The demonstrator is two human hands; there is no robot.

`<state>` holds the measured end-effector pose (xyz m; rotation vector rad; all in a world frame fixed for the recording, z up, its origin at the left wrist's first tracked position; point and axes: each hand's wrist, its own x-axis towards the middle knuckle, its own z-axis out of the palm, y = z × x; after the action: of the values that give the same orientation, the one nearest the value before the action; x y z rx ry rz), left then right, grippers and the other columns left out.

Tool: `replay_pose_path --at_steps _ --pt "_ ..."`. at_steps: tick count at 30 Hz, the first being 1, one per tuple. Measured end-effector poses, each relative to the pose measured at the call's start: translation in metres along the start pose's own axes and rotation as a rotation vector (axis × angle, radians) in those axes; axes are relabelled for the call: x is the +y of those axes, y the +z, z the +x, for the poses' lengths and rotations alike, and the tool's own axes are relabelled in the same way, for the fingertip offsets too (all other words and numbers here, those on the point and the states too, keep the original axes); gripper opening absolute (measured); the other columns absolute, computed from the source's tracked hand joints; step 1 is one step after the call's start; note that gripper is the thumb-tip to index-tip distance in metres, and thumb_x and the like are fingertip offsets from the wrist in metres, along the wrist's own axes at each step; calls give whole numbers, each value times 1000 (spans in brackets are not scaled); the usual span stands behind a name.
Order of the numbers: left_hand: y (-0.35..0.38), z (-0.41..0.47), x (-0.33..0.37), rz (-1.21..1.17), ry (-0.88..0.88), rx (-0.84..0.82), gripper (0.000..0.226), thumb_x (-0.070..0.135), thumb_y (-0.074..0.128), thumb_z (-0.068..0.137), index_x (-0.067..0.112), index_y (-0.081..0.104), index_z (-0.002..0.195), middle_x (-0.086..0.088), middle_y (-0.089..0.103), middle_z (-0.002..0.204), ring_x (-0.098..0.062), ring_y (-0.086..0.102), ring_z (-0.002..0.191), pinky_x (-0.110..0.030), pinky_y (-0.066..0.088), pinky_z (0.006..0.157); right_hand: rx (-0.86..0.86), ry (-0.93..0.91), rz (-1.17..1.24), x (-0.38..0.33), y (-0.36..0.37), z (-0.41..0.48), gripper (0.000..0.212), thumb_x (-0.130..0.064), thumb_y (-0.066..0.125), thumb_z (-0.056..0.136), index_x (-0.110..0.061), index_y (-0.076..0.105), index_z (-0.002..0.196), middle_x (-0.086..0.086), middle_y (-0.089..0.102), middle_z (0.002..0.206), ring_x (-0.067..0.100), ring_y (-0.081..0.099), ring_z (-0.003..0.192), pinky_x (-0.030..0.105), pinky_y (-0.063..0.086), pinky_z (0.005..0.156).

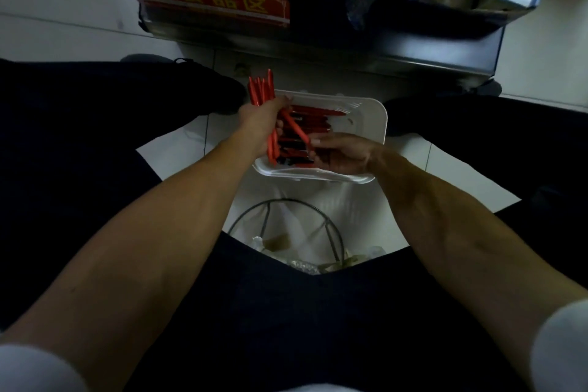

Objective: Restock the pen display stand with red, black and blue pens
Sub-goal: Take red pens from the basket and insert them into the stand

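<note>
I'm gathering red pens (261, 86); restocking seems hardly begun (stand unseen).
Left hand (261, 116) is gripping the bunch; right hand (346, 153) is pinching another pen (296, 128) over the tray (373, 124).

Person is wearing a white short-sleeved top: left sleeve (31, 369), right sleeve (563, 350). Forearms are showing bare down to the left hand (261, 114) and right hand (346, 153). Dark trousers (286, 312) are covering both legs. Black footwear: left shoe (219, 89) is showing laces, right shoe (404, 114) is mostly hidden.
</note>
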<state>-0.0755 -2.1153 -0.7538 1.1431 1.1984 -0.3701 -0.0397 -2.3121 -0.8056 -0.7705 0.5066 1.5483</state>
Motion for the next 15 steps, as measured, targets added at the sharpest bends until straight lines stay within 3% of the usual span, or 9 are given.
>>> replay_pose_path --at_steps 2,5,7,8,10,12,15 --pt "0 0 3 10 -12 24 13 15 70 88 6 61 91 2 57 45 -7 53 34 -19 44 43 10 15 -9 2 2 4 34 -6 75 79 -7 67 112 10 68 102 17 67 89 24 60 80" --pt "0 2 2 78 19 59 16 14 71 85 4 65 96 -9 63 68 -7 51 34 -17 42 41 190 -60 -70 2 7 15 22 -4 69 86 -9 69 107 9 69 100 20 66 90 28 59 82" --pt "0 4 -2 110 39 49 10 13 71 86 6 65 91 -8 67 72 -6 52 36 -17 43 41 437 -183 -121 1 8 22 13 -2 69 88 -8 68 99 8 71 94 22 68 89 31 60 78" --pt "-1 4 -3 112 44 34 8 12 71 87 8 64 89 -4 68 67 -6 55 38 -18 44 43 586 -241 -176 0 7 23 8 0 68 89 -8 68 92 7 70 89 22 69 86 27 60 70" --pt "-4 4 -4 99 32 1 9 12 71 88 9 63 91 0 68 60 -9 62 47 -22 52 51 879 -237 -465 -4 3 23 10 -6 62 95 -11 67 87 2 66 82 20 67 82 19 52 56" --pt "-7 6 -5 100 1 -36 18 14 71 89 7 63 103 0 68 65 -13 68 58 -28 58 59 1000 -134 -678 -4 -8 25 13 -14 60 97 -12 65 108 2 62 97 20 63 89 21 47 66" --pt "-10 9 -6 87 -32 -99 25 13 69 91 6 59 114 -3 69 71 -19 71 69 -36 62 70 891 -67 -523 -2 -14 28 47 -12 66 94 -12 50 138 6 54 116 19 57 93 30 46 83"
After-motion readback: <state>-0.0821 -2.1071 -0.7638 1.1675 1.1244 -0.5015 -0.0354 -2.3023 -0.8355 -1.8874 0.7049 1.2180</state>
